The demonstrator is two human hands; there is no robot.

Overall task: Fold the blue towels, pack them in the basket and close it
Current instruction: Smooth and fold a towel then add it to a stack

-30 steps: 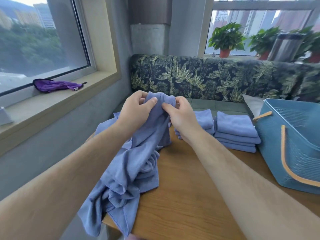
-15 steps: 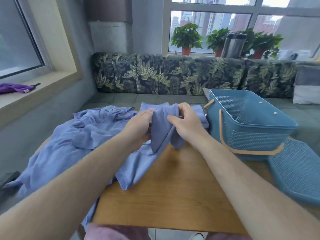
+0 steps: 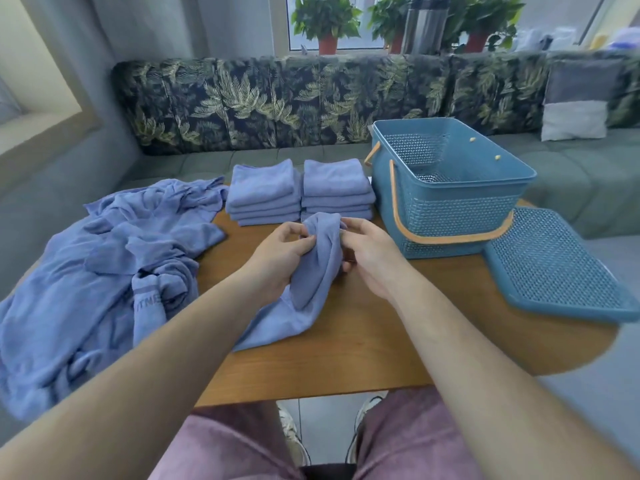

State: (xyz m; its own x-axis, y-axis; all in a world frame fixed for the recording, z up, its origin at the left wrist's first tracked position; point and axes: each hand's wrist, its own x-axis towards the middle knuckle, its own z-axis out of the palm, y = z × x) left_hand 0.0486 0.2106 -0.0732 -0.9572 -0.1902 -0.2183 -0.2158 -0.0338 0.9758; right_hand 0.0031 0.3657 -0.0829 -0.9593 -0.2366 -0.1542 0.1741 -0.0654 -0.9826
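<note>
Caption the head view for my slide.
Left hand and right hand grip a blue towel over the table; folded stacks behind, loose pile left, open basket and lid right.

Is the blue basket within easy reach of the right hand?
Probably yes: the basket stands close beside the right hand, nothing between them, though that hand pinches a towel.

wooden table [image 3: 363, 341] | leaf-print sofa back [image 3: 277, 98] | potted plants [image 3: 325, 19] | steel flask [image 3: 424, 24] | grey-white cushion [image 3: 576, 102] on sofa
</note>
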